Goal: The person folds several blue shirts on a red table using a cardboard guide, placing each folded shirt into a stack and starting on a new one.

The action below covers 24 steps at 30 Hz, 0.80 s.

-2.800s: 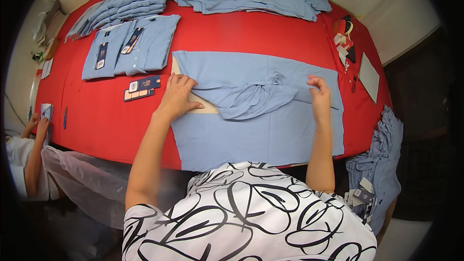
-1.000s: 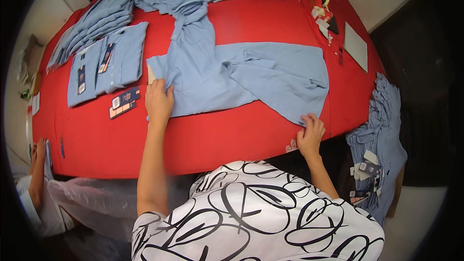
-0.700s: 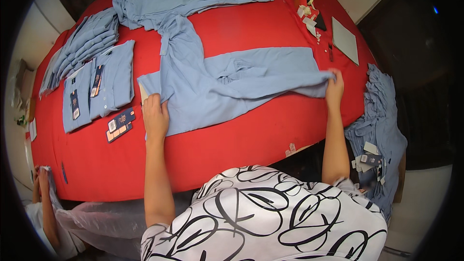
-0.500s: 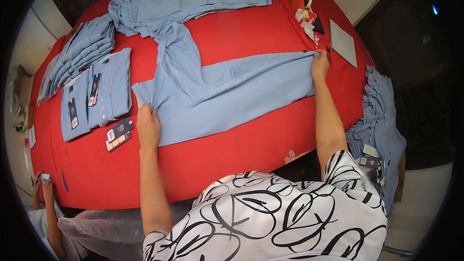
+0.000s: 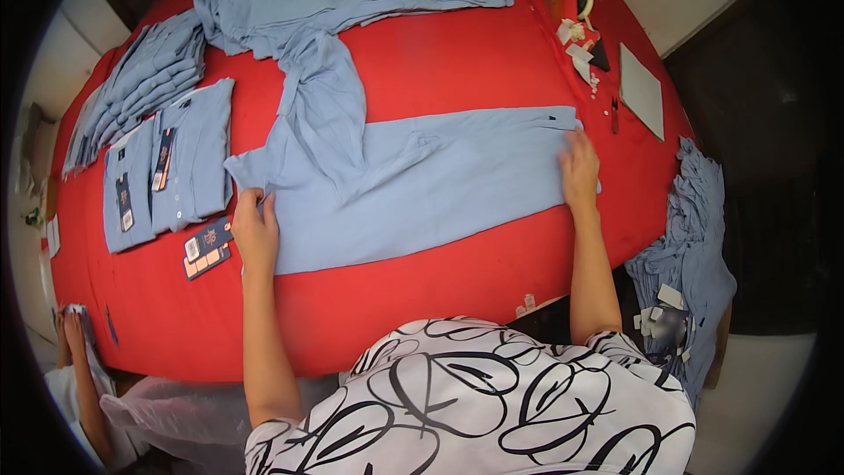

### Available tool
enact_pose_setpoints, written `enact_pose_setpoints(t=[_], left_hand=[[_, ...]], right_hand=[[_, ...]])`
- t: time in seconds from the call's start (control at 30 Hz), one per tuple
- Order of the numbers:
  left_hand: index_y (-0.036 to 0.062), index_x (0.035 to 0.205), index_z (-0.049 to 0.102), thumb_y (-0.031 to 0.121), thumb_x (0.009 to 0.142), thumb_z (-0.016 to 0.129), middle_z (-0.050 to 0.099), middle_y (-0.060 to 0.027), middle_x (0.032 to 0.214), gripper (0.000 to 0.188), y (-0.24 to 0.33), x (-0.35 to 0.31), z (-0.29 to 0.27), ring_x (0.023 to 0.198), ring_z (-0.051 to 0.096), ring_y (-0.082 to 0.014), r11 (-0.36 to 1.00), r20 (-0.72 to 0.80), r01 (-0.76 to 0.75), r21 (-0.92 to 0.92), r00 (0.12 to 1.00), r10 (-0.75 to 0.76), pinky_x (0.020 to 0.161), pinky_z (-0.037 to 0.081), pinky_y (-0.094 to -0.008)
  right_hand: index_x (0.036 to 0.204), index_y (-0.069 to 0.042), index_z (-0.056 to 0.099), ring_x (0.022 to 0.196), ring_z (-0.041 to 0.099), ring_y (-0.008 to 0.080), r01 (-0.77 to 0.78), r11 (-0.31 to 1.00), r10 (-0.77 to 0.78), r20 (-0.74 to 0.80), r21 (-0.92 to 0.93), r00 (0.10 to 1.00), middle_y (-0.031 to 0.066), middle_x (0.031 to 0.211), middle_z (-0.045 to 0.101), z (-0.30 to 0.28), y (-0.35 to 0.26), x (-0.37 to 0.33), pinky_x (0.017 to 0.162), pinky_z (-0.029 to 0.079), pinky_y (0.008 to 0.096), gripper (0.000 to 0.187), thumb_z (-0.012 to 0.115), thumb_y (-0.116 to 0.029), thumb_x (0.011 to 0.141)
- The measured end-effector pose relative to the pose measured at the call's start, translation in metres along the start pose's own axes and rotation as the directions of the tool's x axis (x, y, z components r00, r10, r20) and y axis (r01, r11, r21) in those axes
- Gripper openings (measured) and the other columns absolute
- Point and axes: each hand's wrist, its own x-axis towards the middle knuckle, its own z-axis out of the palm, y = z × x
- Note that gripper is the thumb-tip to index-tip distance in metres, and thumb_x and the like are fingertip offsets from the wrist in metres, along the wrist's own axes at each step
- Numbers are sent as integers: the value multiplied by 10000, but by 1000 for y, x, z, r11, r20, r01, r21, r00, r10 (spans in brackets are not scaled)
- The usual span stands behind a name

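A light-blue woven cloth garment (image 5: pixel 422 202) lay lengthwise on the red cloth-covered table (image 5: pixel 352 321), in front of the person, one bunched light-blue sleeve (image 5: pixel 323 92) running away from its left part. The left hand (image 5: pixel 257 237) touched the near left edge, thumb a little apart from fingers; whether it pinched the fabric could not be told. The right hand (image 5: pixel 580 176), slightly blurred, was at the right end, fingers loosely bent, its grip also unclear. Good work here probably meant anchoring the left edge, drawing the right end gently taut and smoothing outward. Rectangular dark-blue card tags (image 5: pixel 208 242) lay just beside the left hand, near folded light-blue shirts (image 5: pixel 193 171).
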Motion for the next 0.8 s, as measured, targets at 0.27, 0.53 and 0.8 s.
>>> enact_pose_setpoints(t=[0.27,0.53,0.8], left_hand=[[5,963,581,72,862,648,629,-162,924,139,-1,0,5,870,612,-363,997,-28,19,-78,999,-21,755,480,-423],[39,1141,555,112,799,638,607,-127,1076,359,2,-4,-15,997,559,-329,964,128,137,-230,986,-109,868,452,-414],[100,1309,506,104,781,693,616,-114,1060,560,1,1,-11,964,552,-329,990,103,35,-134,994,-22,890,440,-414]], right_hand=[[1379,-34,496,1411,319,342,-224,919,292,178,-324,940,214,1499,377,-15,-53,51,1159,206,518,511,537,-329,964],[1392,-16,470,1331,431,369,158,911,-256,223,381,940,224,1386,511,97,-343,166,1083,374,433,660,653,-400,887],[1152,-7,636,1084,630,303,268,783,-438,193,561,878,168,1186,665,89,-423,244,901,488,387,422,704,-269,829]])
